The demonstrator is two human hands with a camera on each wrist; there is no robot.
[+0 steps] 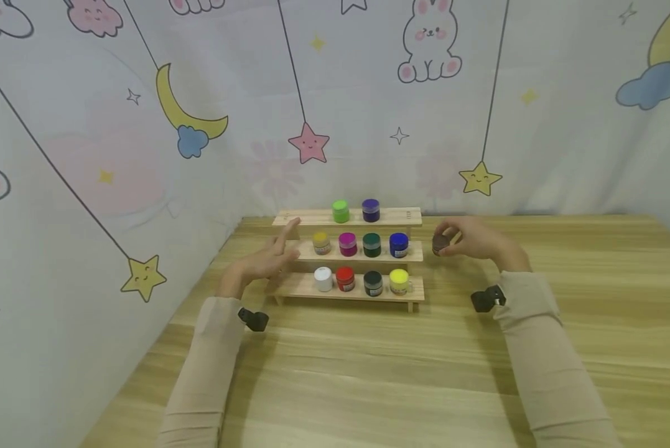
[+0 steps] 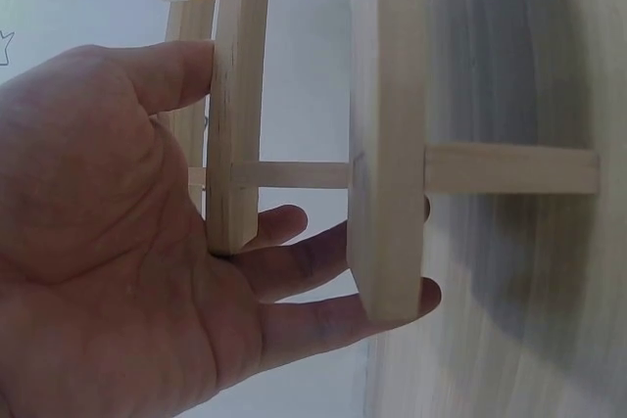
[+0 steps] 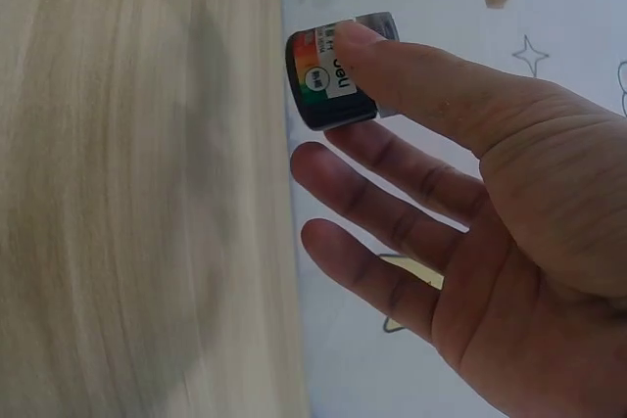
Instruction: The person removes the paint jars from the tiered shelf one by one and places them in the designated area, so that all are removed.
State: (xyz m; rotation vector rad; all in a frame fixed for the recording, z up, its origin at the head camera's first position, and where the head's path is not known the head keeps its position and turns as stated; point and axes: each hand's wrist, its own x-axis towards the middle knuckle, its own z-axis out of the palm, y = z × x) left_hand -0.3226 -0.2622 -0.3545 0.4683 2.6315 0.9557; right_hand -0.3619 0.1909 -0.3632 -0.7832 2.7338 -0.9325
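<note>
The right hand pinches one small paint jar between thumb and fingers, the thumb pressed on its label and at least two fingers standing free of it. That jar is just beyond the right end of the three-tier wooden rack, apart from it; its contents look dark brown, though the shade is hard to judge. The left hand holds the rack's left end, thumb against the middle shelf and fingers spread, reaching behind the boards.

Ten more jars stand upright on the rack. Two are on the top shelf: light green jar and purple jar. Four are on the middle: golden jar, magenta jar, dark green jar and blue jar. Four are on the bottom: white jar, red jar, black jar and bright yellow jar. The rack stands on a wood-grain table.
</note>
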